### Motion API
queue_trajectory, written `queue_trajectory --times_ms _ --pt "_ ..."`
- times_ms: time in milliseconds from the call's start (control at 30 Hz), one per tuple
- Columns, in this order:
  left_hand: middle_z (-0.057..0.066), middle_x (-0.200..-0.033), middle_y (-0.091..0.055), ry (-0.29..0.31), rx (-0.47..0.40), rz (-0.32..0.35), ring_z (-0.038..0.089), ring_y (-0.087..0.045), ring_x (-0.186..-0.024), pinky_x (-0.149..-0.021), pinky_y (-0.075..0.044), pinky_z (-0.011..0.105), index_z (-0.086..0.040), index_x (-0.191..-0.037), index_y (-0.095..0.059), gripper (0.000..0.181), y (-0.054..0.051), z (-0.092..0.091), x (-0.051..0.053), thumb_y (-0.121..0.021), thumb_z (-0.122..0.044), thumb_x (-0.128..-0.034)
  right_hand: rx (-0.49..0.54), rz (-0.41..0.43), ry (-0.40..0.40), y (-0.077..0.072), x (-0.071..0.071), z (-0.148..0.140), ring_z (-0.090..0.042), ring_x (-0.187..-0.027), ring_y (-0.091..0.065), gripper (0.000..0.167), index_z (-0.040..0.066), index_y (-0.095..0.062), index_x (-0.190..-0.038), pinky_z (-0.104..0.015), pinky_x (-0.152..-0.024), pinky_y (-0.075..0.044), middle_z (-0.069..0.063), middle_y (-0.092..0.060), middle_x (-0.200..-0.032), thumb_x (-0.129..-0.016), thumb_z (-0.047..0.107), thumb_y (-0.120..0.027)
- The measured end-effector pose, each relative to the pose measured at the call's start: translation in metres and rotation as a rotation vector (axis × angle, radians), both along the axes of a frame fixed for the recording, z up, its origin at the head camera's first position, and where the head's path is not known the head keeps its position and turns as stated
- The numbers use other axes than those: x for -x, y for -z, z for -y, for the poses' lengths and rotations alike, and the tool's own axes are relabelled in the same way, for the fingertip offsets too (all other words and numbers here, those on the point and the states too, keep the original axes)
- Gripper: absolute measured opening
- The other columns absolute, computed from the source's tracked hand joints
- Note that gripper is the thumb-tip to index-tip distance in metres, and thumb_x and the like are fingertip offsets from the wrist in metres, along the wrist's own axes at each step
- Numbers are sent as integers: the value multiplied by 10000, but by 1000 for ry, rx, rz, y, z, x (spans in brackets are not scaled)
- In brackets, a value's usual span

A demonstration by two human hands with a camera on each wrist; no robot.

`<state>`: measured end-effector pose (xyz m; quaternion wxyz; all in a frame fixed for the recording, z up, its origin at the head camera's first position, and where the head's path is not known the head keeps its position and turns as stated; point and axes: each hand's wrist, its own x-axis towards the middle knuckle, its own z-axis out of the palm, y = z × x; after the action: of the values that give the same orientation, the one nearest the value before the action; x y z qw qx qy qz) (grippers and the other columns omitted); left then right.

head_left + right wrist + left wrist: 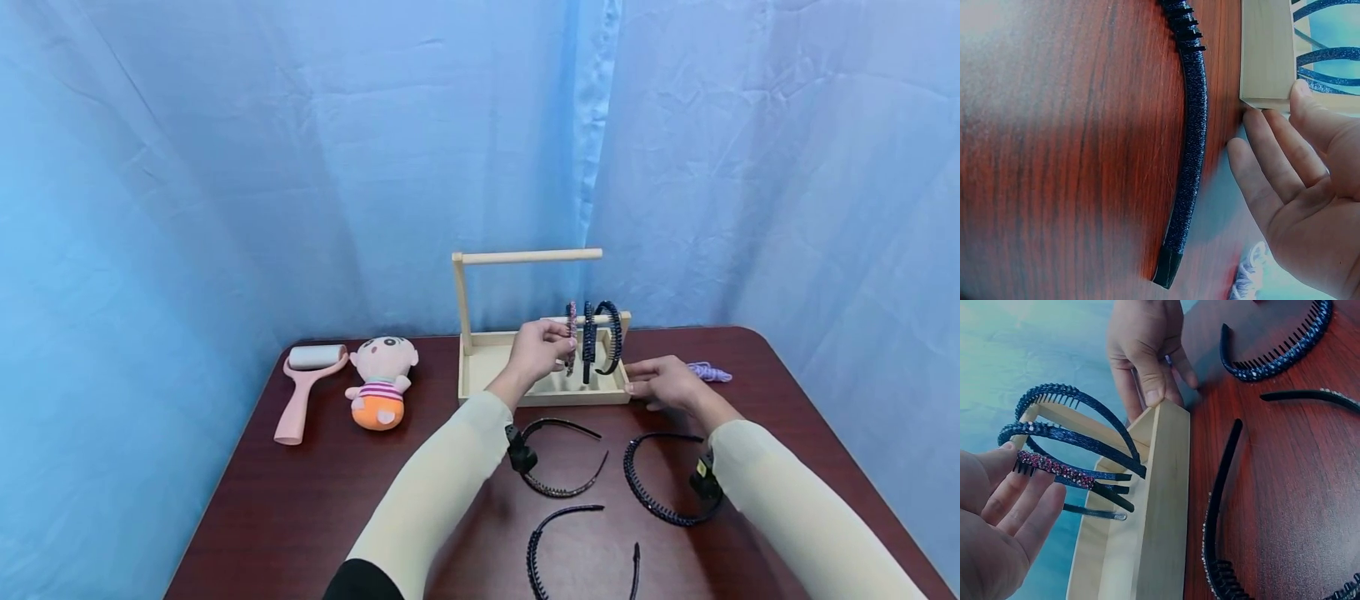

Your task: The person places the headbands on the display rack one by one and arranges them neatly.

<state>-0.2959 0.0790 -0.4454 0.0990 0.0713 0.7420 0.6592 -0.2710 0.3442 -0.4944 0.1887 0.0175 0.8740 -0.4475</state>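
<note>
My left hand (pixel 534 350) pinches a headband (pixel 1057 469) covered in pink and red glitter, between thumb and fingers. That headband is at the lower bar of a pale wooden rack with a tray base (pixel 555 400). Two dark blue, toothed headbands (pixel 589 342) hang on the same bar, to the right of it. At the rack's right end, my right hand (pixel 667 383) holds the corner of the tray, thumb on the rim and fingers against the outer side. Its fingers look fairly straight in the right wrist view.
Several dark headbands (pixel 652 500) lie on the brown table (pixel 337 517) in front of the rack. Left of the rack are a plush doll (pixel 381 383) and a pink-handled lint roller (pixel 300 392). A purple cord bundle (pixel 711 372) lies beyond my right hand. Blue curtains (pixel 360 167) surround the table.
</note>
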Motion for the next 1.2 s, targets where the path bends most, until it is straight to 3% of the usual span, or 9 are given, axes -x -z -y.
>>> queue_trajectory --times_ms 467,733,967,1200 --pt "73 -912 -752 -12 34 -24 230 -744 -814 -716 -626 388 -13 -1051 -733 141 0 -3 -2 -759 -91 -936 4 3 -4 0 -1 1 -356 -1152 -689 571 -11 -472 -1513 -478 -826 -612 -283 -608 -1375 -1009 167 -674" --pt "85 -976 -759 1 84 -50 166 -715 -803 -708 -598 303 -15 -1143 -732 281 4 5 -1 -802 -151 -907 0 -5 8 4 1 1 -311 -1117 -702 557 -1 -501 -1498 -454 -798 -618 -280 -619 -1362 -1001 167 -687" --pt "30 -1049 -751 4 187 -123 162 -687 -959 -811 -569 326 -84 -1208 -731 353 7 32 -1 -816 -237 -900 -8 -8 -9 7 4 4 -331 -1134 -695 560 1 -486 -1509 -455 -805 -619 -293 -601 -1381 -1009 168 -674" --pt "89 -1089 -738 -40 186 -171 229 -679 -1018 -837 -576 354 -72 -1229 -717 336 2 87 -2 -774 -226 -936 -15 -12 -28 7 8 4 -376 -1164 -677 565 0 -472 -1518 -461 -812 -618 -302 -582 -1399 -1015 170 -666"
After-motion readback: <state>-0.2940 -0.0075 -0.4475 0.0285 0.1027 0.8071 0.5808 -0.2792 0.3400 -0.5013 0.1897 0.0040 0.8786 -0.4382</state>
